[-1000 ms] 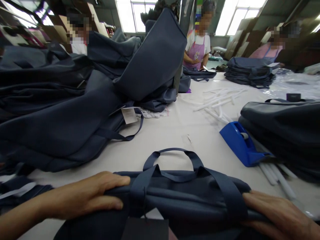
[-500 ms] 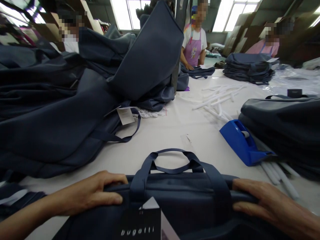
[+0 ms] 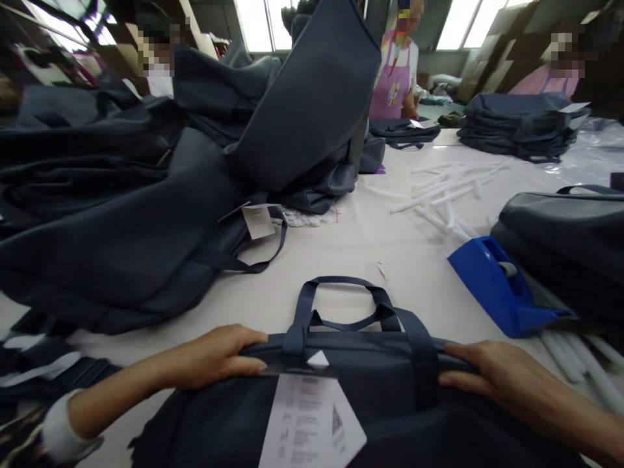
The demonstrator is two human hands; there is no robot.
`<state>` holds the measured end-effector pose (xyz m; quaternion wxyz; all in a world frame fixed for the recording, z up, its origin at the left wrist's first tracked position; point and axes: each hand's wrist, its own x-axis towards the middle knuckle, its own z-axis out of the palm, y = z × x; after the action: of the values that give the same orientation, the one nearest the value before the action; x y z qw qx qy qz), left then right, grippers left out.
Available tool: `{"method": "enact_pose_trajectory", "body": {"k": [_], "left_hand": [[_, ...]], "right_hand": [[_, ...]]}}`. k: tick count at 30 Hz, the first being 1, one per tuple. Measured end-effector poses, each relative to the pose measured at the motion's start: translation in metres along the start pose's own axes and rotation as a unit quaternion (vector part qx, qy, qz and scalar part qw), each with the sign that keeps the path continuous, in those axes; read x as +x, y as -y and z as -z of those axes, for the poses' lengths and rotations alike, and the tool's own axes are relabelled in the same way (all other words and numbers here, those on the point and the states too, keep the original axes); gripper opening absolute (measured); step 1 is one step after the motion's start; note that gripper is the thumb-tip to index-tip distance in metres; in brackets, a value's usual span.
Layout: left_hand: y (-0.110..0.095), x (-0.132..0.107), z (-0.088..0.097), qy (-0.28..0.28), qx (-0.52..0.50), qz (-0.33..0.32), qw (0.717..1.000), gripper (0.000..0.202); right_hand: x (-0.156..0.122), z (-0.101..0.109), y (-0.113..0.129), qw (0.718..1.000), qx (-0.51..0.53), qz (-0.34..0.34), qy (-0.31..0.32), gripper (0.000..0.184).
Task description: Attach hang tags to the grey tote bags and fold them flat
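Note:
A navy fabric bag with two loop handles lies at the table's near edge in front of me. My left hand grips its top edge on the left, fingers curled over the fabric. My right hand grips the same edge on the right, fingers wrapped over it. A white paper hang tag with printed text and a code hangs from the bag's front between my hands.
A big heap of navy bags fills the left. A blue tape dispenser and white tubes lie to the right, by a stack of bags. Other people stand at the far end near more stacks.
The tag has flipped from its black branded side to its white printed side. My hands have slid slightly inward along the bag's top edge, and the view has shifted left.

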<state>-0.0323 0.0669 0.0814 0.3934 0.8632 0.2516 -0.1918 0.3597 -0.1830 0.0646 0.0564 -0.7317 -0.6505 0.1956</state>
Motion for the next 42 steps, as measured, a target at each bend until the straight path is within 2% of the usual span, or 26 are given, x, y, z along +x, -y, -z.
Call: {"method": "enact_pose_trajectory", "body": {"k": [3,5,7,10,12,14,17,19,24,26,29,32,34,36,39,40,42], "left_hand": [[0.008,0.011,-0.007,-0.076,0.072,-0.017,0.994,0.039],[0.014,0.018,-0.01,-0.105,0.099,-0.034,0.989,0.038],[0.018,0.023,-0.012,-0.093,0.09,-0.016,0.991,0.04],[0.022,0.028,-0.012,-0.064,0.063,0.025,0.996,0.045],[0.023,0.031,-0.013,-0.067,0.05,0.023,0.996,0.045],[0.025,0.034,-0.013,-0.08,0.033,0.008,0.996,0.046],[0.028,0.038,-0.008,-0.108,0.017,-0.011,0.994,0.049],[0.028,0.04,0.0,-0.127,0.019,-0.021,0.992,0.05],[0.022,0.034,0.032,-0.161,0.015,-0.036,0.986,0.05],[0.02,0.034,0.049,-0.18,0.013,-0.034,0.983,0.048],[0.019,0.038,0.073,-0.224,0.029,-0.016,0.974,0.041],[0.016,0.045,0.085,-0.262,0.071,0.02,0.962,0.037],[0.005,0.049,0.081,-0.278,0.105,0.046,0.954,0.037],[-0.015,0.054,0.067,-0.29,0.136,0.057,0.946,0.034],[-0.052,0.069,0.031,-0.305,0.17,0.022,0.937,0.033],[-0.062,0.077,0.016,-0.308,0.178,0.003,0.935,0.039],[-0.069,0.094,-0.014,-0.31,0.211,-0.057,0.925,0.059]], "right_hand": [[0.015,-0.007,0.002,0.999,-0.047,0.008,-0.014,0.048],[0.024,-0.009,0.004,0.998,-0.046,0.018,-0.028,0.052],[0.03,-0.009,0.003,1.0,-0.003,-0.009,0.003,0.056],[0.035,-0.009,0.001,0.992,0.053,-0.084,0.081,0.073],[0.037,-0.008,-0.001,0.986,0.066,-0.101,0.113,0.073],[0.038,-0.004,0.0,0.985,0.076,-0.098,0.121,0.068],[0.038,0.008,0.005,0.989,0.086,-0.079,0.09,0.066],[0.037,0.02,0.011,0.99,0.093,-0.067,0.079,0.062],[0.05,0.065,0.018,0.982,0.133,-0.056,0.12,0.059],[0.067,0.087,0.016,0.985,0.115,-0.054,0.117,0.06],[0.103,0.115,0.011,0.994,0.064,-0.046,0.08,0.063],[0.14,0.117,0.009,0.996,0.03,-0.036,0.071,0.066],[0.159,0.102,0.008,0.995,0.02,-0.033,0.087,0.065],[0.17,0.079,0.005,0.995,0.016,-0.021,0.099,0.064],[0.173,0.046,-0.008,0.993,0.037,0.015,0.115,0.059],[0.172,0.037,-0.014,0.993,0.056,0.029,0.105,0.057],[0.171,0.022,-0.026,0.993,0.094,0.057,0.037,0.054]]}}
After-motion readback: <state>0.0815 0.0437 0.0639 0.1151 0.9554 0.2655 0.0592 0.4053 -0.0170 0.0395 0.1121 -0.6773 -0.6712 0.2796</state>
